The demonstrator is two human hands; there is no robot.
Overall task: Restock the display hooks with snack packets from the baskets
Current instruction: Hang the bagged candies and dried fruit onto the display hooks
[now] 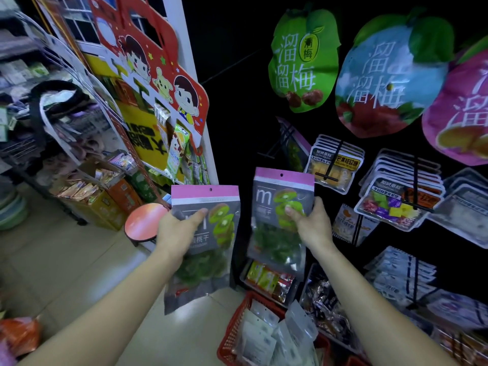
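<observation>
- Head view: my left grip [177, 229] pinches one kiwi packet [208, 196], upright, long axis vertical.
- My right grip [310, 223] holds a second kiwi packet [269, 233], hang-hole uppermost.
- The display hook [274, 153] lies above it, nearer the right grip.

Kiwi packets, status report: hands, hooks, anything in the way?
Left hand grips one kiwi packet; right hand grips a second packet. Both upright, not yet on hooks. Nothing blocking.
</observation>
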